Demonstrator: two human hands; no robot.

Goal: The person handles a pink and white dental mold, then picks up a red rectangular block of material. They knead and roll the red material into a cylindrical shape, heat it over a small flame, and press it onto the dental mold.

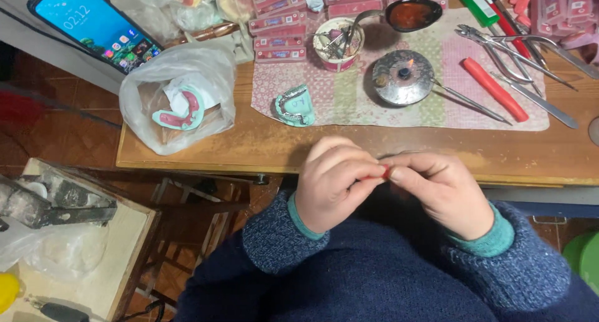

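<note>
Red piece, mostly hidden and too small to identify, is being pinched between the fingers of left hand and right hand. Beyond the fingers, a green dental cast and small burner are sitting on the tabletop.

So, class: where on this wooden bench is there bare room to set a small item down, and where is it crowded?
Bare wood runs along the front edge of the bench, between the patterned mat and both hands; a smaller strip lies between the plastic bag and the mat. The mat and back edge are crowded with tools, burner and cup.
</note>
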